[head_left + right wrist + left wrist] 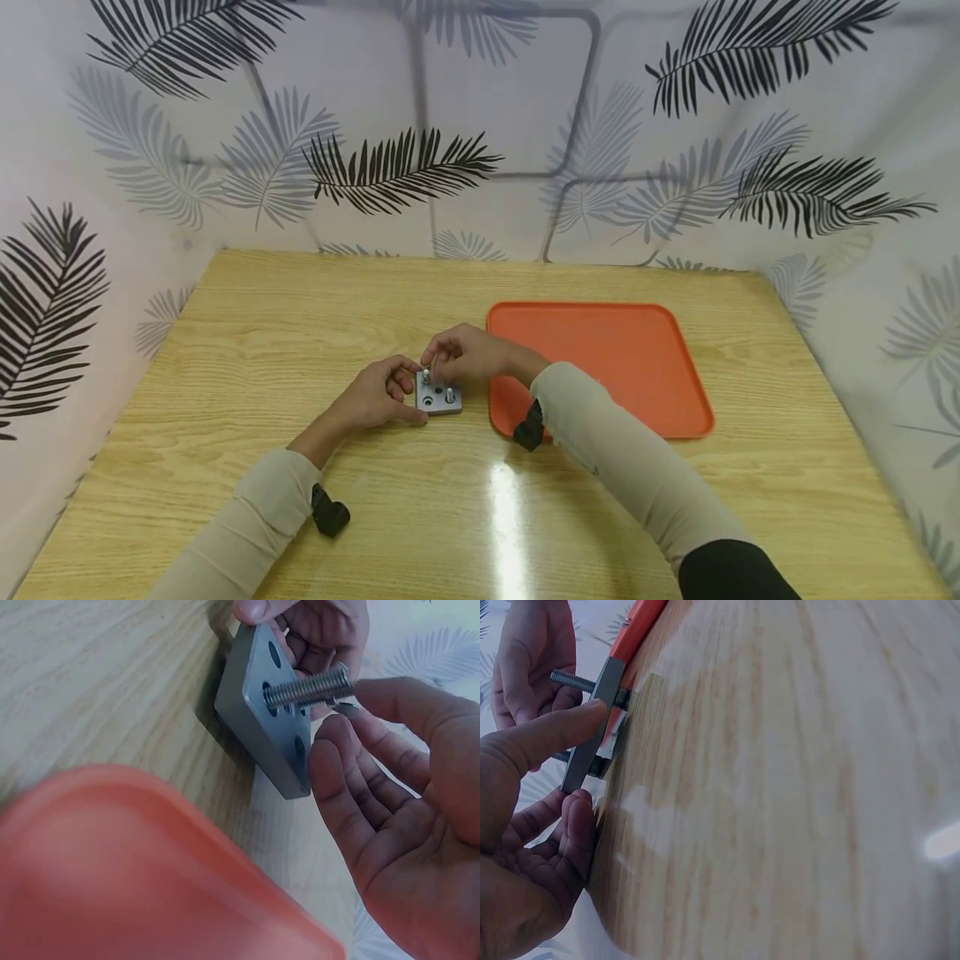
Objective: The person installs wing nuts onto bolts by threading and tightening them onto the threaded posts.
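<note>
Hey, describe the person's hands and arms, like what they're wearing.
The left hand and right hand wear no gloves. Plain beige sleeves cover both forearms, with black fabric higher up the right arm. A small black device sits near each wrist.

Hides part of the orange tray (600,350) behind the right sleeve (630,462). Crops the left hand (514,892) in left wrist view.
</note>
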The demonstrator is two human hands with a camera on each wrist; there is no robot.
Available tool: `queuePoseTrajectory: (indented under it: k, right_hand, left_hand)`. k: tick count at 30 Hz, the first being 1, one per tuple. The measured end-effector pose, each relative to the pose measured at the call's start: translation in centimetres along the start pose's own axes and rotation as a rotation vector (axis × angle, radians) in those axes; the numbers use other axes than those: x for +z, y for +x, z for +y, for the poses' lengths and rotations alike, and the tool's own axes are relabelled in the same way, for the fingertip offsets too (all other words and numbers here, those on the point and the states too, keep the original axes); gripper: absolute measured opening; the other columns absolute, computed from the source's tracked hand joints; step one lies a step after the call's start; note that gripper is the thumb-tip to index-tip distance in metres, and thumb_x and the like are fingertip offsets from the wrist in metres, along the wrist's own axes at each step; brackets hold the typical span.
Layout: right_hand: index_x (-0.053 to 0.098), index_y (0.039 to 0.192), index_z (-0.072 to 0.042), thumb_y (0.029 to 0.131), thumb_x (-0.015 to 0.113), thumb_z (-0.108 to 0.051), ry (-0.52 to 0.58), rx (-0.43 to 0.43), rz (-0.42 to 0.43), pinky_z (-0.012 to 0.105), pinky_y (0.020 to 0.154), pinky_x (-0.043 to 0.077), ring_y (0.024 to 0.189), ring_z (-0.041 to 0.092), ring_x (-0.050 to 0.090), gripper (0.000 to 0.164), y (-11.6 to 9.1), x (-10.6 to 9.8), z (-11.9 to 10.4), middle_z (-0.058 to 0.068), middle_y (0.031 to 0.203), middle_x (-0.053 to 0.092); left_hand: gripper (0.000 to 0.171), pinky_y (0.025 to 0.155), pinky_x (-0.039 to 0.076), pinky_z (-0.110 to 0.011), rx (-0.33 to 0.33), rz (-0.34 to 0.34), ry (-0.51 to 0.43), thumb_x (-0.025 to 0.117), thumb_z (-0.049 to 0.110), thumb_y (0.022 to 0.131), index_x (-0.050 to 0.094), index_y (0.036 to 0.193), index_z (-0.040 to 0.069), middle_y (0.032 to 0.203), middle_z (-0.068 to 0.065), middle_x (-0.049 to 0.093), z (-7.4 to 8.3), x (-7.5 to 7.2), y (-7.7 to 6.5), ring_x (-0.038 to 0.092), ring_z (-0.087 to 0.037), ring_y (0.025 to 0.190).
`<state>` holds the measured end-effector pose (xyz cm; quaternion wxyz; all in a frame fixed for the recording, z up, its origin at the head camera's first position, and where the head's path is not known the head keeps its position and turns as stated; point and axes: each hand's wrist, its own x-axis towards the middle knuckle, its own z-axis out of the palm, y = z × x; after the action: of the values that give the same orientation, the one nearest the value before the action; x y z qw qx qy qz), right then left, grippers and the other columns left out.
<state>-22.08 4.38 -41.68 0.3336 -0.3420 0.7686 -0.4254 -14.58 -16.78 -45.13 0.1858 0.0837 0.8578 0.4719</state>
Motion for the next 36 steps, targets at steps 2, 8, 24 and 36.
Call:
queuePoseTrajectory:
  k: [2,8,24,36]
  right_hand:
    - [0.065,0.118,0.003,0.096,0.058,-0.005,-0.002,-0.005,0.022,0.023,0.069,0.051,0.071,0.009,0.060,0.024,-0.06,-0.20,0.08,0.008,0.086,0.069]
    - [0.065,0.118,0.006,0.098,0.057,-0.004,0.009,-0.010,0.039,0.022,0.069,0.051,0.069,0.008,0.059,0.023,0.05,-0.45,0.22,0.011,0.085,0.069]
    - [0.072,0.112,0.002,0.101,0.057,-0.009,0.000,0.033,0.067,0.022,0.070,0.052,0.073,0.008,0.060,0.021,-0.62,-0.55,0.09,0.012,0.097,0.072]
    - [0.062,0.123,0.007,0.103,0.049,-0.002,0.100,0.012,0.033,0.024,0.069,0.051,0.071,0.010,0.059,0.026,-0.16,-0.02,0.54,0.015,0.091,0.069]
  left_hand:
    - [0.062,0.073,0.044,-0.028,-0.005,0.000,0.002,0.089,0.016,0.074,0.056,0.126,0.004,0.098,-0.007,0.055,0.03,-0.02,0.04,0.050,-0.017,0.080]
    - [0.063,0.074,0.043,-0.028,-0.016,-0.001,-0.002,0.088,0.014,0.075,0.056,0.128,0.005,0.098,-0.007,0.054,0.32,-0.13,0.01,0.049,-0.018,0.081]
    - [0.063,0.072,0.043,-0.027,0.011,-0.006,-0.006,0.088,0.017,0.076,0.056,0.129,0.004,0.098,-0.008,0.056,0.13,0.10,0.42,0.050,-0.017,0.079]
    - [0.064,0.072,0.043,-0.027,0.001,-0.008,-0.018,0.087,0.017,0.077,0.055,0.130,0.004,0.100,-0.009,0.056,0.00,-0.01,-0.10,0.050,-0.017,0.080]
